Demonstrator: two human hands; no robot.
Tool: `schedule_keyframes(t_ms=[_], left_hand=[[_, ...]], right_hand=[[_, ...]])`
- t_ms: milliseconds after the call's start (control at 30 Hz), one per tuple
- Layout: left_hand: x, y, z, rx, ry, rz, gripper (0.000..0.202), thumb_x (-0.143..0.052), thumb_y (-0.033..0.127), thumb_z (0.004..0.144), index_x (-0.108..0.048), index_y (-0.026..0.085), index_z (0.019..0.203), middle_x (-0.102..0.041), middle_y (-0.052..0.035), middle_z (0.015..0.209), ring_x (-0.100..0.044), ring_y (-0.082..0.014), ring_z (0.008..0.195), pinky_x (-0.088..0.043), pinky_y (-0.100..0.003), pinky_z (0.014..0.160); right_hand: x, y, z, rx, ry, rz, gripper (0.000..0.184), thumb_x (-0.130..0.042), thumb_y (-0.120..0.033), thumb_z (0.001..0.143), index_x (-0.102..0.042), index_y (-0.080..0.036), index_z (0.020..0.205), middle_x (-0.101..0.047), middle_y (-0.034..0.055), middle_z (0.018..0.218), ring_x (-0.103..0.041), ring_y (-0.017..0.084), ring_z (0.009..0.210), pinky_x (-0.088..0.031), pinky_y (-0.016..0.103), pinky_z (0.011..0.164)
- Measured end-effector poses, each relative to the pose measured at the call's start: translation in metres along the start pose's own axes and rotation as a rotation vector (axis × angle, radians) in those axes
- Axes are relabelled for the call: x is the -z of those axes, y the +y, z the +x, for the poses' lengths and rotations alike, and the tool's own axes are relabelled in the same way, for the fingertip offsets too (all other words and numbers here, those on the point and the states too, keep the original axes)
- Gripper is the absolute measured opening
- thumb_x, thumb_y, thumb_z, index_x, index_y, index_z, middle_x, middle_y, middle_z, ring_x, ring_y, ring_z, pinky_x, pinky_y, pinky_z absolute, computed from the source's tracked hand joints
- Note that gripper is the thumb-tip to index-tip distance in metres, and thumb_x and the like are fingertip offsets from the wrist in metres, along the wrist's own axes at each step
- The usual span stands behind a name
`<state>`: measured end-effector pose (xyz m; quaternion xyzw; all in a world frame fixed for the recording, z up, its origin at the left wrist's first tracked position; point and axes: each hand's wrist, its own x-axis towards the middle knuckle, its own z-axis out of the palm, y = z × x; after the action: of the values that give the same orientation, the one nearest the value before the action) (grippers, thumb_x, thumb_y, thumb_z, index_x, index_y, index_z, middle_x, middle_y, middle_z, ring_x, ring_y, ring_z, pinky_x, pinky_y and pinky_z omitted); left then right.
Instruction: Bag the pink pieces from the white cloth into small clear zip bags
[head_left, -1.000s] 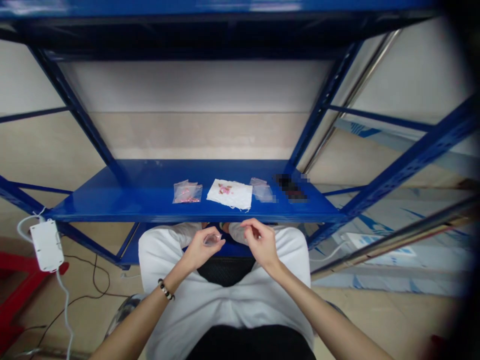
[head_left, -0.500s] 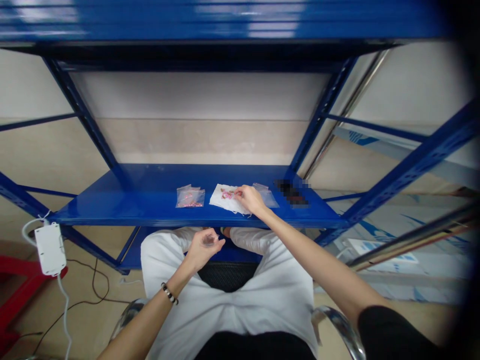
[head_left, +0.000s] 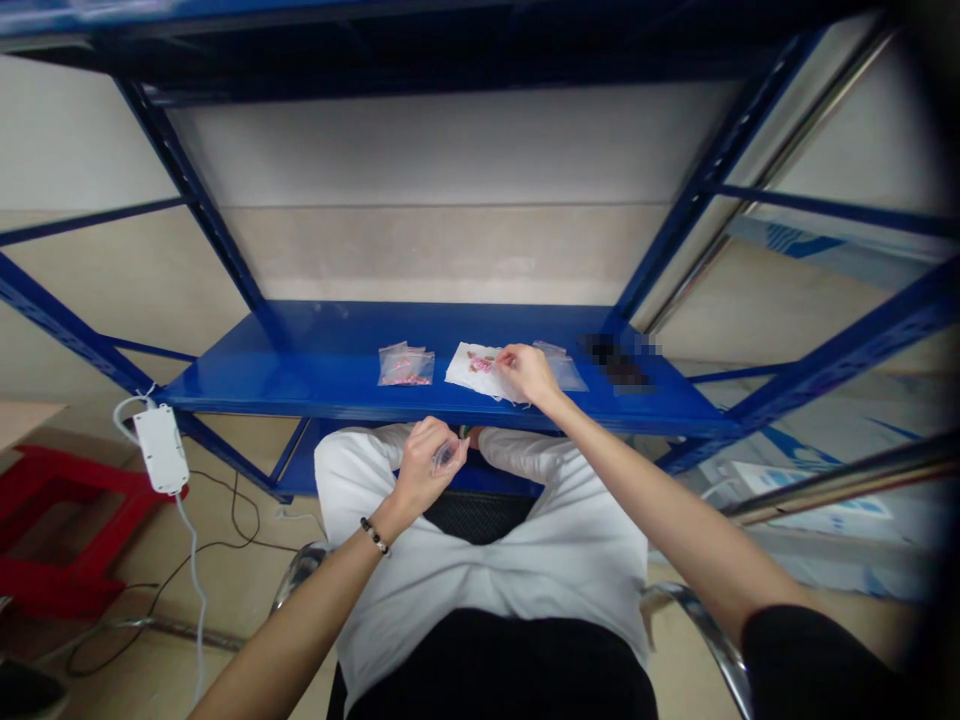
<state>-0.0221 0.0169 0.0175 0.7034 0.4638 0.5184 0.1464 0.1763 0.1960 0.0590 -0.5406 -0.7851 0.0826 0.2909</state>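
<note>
From here, the hardest thing to read is the far end of the row on the blue steel shelf [head_left: 300, 365]: a dark patch [head_left: 616, 362] is pixelated beyond recognition. The person's right hand [head_left: 529, 375] reaches out over the shelf's front edge, its fingertips [head_left: 508, 355] pinched down on a white sheet [head_left: 471, 370], perhaps cloth or paper, with small pink pieces [head_left: 481, 364] on it. The hand covers part of the sheet, and I cannot tell whether those fingers hold anything. A clear zip bag [head_left: 564, 373] lies just beside the hand, partly hidden behind it. Left of the sheet, and near it, sits a second zip bag of pink pieces [head_left: 406, 367]. The left hand [head_left: 427, 465] is lower, below the shelf's front edge and above the person's white garment [head_left: 360, 470], with its fingers curled around a small clear plastic piece [head_left: 448, 455] whose shape is hard to make out. A beaded bracelet [head_left: 373, 535] circles that wrist. Off to the left, a white plastic box [head_left: 161, 449] hangs by the shelf post, above a red stool [head_left: 60, 530].
</note>
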Motion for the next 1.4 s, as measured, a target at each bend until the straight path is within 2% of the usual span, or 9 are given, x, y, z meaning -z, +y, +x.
schedule_keyframes(t_ms=[100,200,300,367,467,633,1000,1233,1400], left_hand=[[0.002,0.003,0.000,0.043,0.059,-0.058,0.023,-0.059,0.031,0.088,-0.053,0.021,0.069,-0.059,-0.0027,0.073,-0.053,-0.0160,0.072,-0.041,-0.030,0.073],[0.001,0.007,0.000,0.070,0.038,-0.083,0.019,-0.058,0.030,0.089,-0.056,0.020,0.073,-0.059,-0.0024,0.075,-0.053,-0.0152,0.072,-0.041,-0.029,0.072],[-0.005,0.007,-0.004,0.097,-0.019,-0.109,0.014,-0.056,0.027,0.090,-0.058,0.020,0.078,-0.060,-0.0022,0.077,-0.054,-0.0152,0.074,-0.041,-0.028,0.073],[-0.012,0.004,-0.007,0.110,-0.080,-0.114,0.010,-0.056,0.025,0.089,-0.060,0.020,0.081,-0.061,-0.0020,0.078,-0.054,-0.0153,0.075,-0.041,-0.028,0.073],[-0.022,-0.003,-0.012,0.095,-0.194,-0.087,0.007,-0.057,0.020,0.086,-0.061,0.020,0.079,-0.062,-0.0023,0.079,-0.055,-0.0164,0.078,-0.041,-0.028,0.073],[-0.035,-0.013,-0.016,0.076,-0.304,-0.019,0.009,-0.059,0.017,0.082,-0.060,0.019,0.073,-0.060,-0.0026,0.075,-0.052,-0.0189,0.081,-0.040,-0.030,0.073],[-0.039,-0.013,-0.019,0.101,-0.357,-0.034,0.005,-0.059,0.014,0.079,-0.062,0.018,0.077,-0.059,-0.0014,0.076,-0.051,-0.0174,0.080,-0.039,-0.028,0.072],[-0.043,-0.012,-0.020,0.300,-0.309,-0.250,0.008,-0.057,0.022,0.084,-0.063,0.017,0.085,-0.063,-0.0018,0.080,-0.055,-0.0151,0.076,-0.042,-0.027,0.071],[-0.045,-0.012,-0.022,0.357,-0.306,-0.382,0.006,-0.057,0.019,0.082,-0.062,0.016,0.081,-0.061,-0.0009,0.075,-0.055,-0.0132,0.072,-0.043,-0.025,0.072]], right_hand=[[0.014,-0.012,-0.012,-0.005,0.073,0.161,0.010,-0.061,-0.016,0.079,-0.071,-0.013,0.080,-0.073,0.0073,0.079,-0.063,0.017,0.070,-0.045,0.026,0.068],[0.026,-0.036,-0.054,0.053,0.056,0.385,0.012,-0.061,-0.023,0.083,-0.070,-0.014,0.082,-0.072,0.0060,0.079,-0.064,0.016,0.071,-0.046,0.025,0.065],[0.029,-0.061,-0.114,0.093,-0.055,0.490,0.015,-0.061,-0.031,0.087,-0.070,-0.018,0.086,-0.072,0.0038,0.081,-0.063,0.016,0.072,-0.044,0.025,0.061],[0.026,-0.071,-0.148,0.091,-0.042,0.521,0.017,-0.060,-0.033,0.089,-0.069,-0.019,0.088,-0.070,0.0044,0.083,-0.062,0.016,0.072,-0.044,0.027,0.061],[0.016,-0.070,-0.176,0.109,-0.030,0.538,0.017,-0.058,-0.032,0.092,-0.069,-0.020,0.090,-0.066,0.0049,0.082,-0.058,0.017,0.071,-0.044,0.028,0.061],[0.001,-0.055,-0.175,0.096,-0.045,0.526,0.016,-0.057,-0.030,0.093,-0.069,-0.020,0.091,-0.060,0.0044,0.081,-0.056,0.016,0.071,-0.043,0.027,0.059],[-0.006,-0.046,-0.178,0.238,-0.027,0.462,0.013,-0.058,-0.026,0.093,-0.071,-0.021,0.092,-0.060,0.0066,0.092,-0.057,0.021,0.090,-0.047,0.035,0.080],[0.006,-0.050,-0.177,0.218,-0.007,0.485,0.024,-0.048,-0.024,0.098,-0.068,-0.025,0.112,-0.058,0.0075,0.102,-0.057,0.021,0.098,-0.047,0.035,0.086],[0.015,-0.037,-0.153,0.141,0.136,0.524,0.025,-0.047,-0.025,0.098,-0.066,-0.024,0.115,-0.060,0.0065,0.101,-0.058,0.018,0.088,-0.046,0.030,0.075]])
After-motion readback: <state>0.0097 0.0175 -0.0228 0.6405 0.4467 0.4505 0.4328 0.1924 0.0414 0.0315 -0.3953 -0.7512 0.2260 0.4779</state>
